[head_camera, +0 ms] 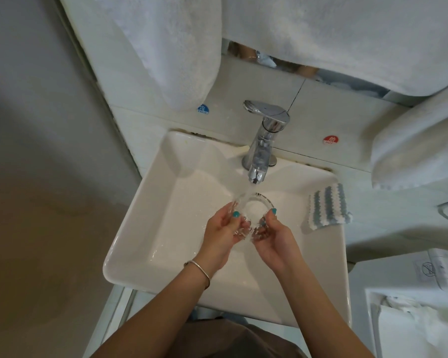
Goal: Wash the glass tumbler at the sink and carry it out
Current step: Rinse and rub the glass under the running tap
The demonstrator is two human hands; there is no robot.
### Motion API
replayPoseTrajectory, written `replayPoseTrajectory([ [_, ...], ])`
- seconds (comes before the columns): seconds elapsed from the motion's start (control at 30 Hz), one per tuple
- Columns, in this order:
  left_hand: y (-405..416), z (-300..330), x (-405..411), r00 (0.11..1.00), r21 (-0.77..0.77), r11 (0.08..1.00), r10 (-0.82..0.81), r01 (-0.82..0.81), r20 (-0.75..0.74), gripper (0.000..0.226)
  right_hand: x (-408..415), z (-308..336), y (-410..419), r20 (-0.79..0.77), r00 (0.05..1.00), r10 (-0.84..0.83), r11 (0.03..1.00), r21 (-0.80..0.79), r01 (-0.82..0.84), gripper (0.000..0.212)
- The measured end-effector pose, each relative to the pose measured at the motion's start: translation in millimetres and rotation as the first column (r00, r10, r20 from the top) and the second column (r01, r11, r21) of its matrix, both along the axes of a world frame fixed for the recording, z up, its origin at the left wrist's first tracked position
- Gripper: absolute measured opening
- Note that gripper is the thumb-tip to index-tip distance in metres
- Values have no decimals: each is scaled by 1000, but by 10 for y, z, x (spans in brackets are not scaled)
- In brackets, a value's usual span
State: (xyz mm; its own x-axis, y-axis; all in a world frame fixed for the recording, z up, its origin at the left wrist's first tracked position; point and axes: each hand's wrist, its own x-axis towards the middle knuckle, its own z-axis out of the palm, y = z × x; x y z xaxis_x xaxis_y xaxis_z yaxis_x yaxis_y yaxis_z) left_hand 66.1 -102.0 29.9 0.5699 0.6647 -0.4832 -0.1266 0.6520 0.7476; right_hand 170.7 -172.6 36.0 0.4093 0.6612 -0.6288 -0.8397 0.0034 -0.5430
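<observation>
White tiles and a white square sink point(150, 228) fill the small washroom. Over the basin, the left hand point(221, 233) and the right hand point(273, 239) both have a closed grip on the glass tumbler point(251, 215), fingers curled around its sides, one hand on each side. The tumbler is tilted, its open mouth turned up toward the chrome tap point(263, 140), and a stream of water point(245, 200) falls from the spout onto its rim near the left thumb. On the left wrist sits a thin silver bracelet point(198, 271). Just beside the hands, on the right edge of the sink, lies a striped blue and white cloth point(329, 206). Behind the tap, the wall carries a blue sticker point(202, 109) reading COLD and a red sticker point(331, 140) reading HOT. White towels point(181, 47) hang above.
</observation>
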Motion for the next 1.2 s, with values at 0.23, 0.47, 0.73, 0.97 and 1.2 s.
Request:
replayPoseTrajectory([
  [0.23, -15, 67, 103, 993, 28, 996, 88, -86, -79, 22, -53, 17, -13, 37, 998, 44, 998, 37, -45, 34],
  [0.47, -10, 38, 100, 978, 77, 995, 84, -70, -190, 25, -105, -16, -103, 53, 998, 44, 998, 41, -46, 34],
  [0.73, -78, 12, 31, 991, -14, 992, -121, 122, 65, 41, -53, -89, -229, -38, 996, -86, 992, 90, 89, 19],
  [0.97, -89, 76, 53, 994, 25, 996, -91, 89, 60, 27, -12, -71, -198, -12, 991, -136, 989, 58, 137, 13],
  [1.2, -17, 79, 143, 991, 54, 993, 107, -102, -85, 20, -37, -17, -118, 66, 998, -5, 997, 82, 0, 24],
])
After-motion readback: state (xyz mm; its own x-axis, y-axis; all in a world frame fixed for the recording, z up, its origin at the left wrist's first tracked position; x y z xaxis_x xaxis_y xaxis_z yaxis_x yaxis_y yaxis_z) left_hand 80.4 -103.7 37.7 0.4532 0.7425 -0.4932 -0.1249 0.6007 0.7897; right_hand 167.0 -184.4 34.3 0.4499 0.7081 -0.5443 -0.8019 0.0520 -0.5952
